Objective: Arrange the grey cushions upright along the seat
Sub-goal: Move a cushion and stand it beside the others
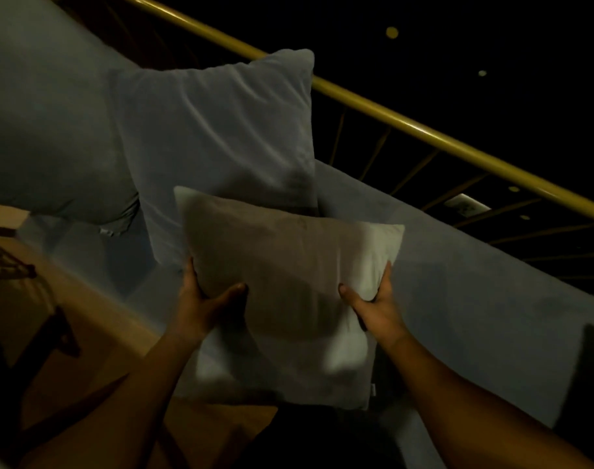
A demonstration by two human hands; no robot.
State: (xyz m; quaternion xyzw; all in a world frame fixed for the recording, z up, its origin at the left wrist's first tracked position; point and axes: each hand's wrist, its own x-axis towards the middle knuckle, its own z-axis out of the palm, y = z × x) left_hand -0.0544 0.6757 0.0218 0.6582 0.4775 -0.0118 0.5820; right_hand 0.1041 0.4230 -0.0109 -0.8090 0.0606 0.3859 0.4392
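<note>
I hold a pale grey cushion (pixel 288 282) in front of me, above the seat (pixel 457 282). My left hand (pixel 204 299) grips its left edge and my right hand (pixel 373 299) grips its right edge, thumbs on the front face. Behind it a second grey cushion (pixel 221 137) stands upright against the backrest. A third, larger grey cushion (pixel 45 123) leans at the far left, partly cut off by the frame. The light is dim and the picture is blurred.
A yellow rail (pixel 424 133) runs diagonally behind the seat, with thin dark bars below it. A grey seat pad stretches to the right. A wooden floor (pixel 96 333) and a dark piece of furniture (pixel 11 265) lie at the left.
</note>
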